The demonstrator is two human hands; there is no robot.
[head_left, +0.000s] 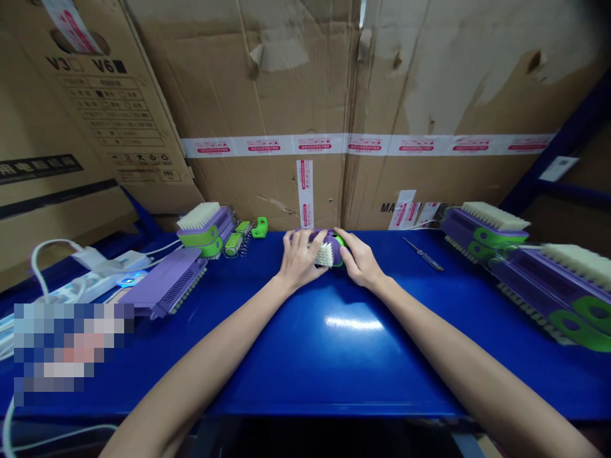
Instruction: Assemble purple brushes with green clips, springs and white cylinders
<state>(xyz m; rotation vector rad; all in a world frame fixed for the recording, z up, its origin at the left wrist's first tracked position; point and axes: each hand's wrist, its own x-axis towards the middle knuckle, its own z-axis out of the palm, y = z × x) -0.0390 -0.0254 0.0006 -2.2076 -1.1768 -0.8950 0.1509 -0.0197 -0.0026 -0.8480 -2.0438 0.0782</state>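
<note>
Near the back of the blue table, both my hands are on a purple-and-green brush [338, 249] with pale bristles. My left hand [301, 257] lies over its left part, fingers curled across the top, and the bristles show beside the fingers. Against its green right end, my right hand [361, 259] closes with thumb and fingers. Much of the brush is hidden under my hands. A screwdriver-like tool [424, 254] with a thin shaft and dark handle rests on the table to the right of my right hand.
More purple-and-green brushes stand at the left [205, 232] and right [487, 232]. Near the left stack are small green parts [260, 228] and springs [245, 245]. A purple cover [165, 283], a power strip [81, 286] and white cables lie left. Cardboard [267, 95] walls the back.
</note>
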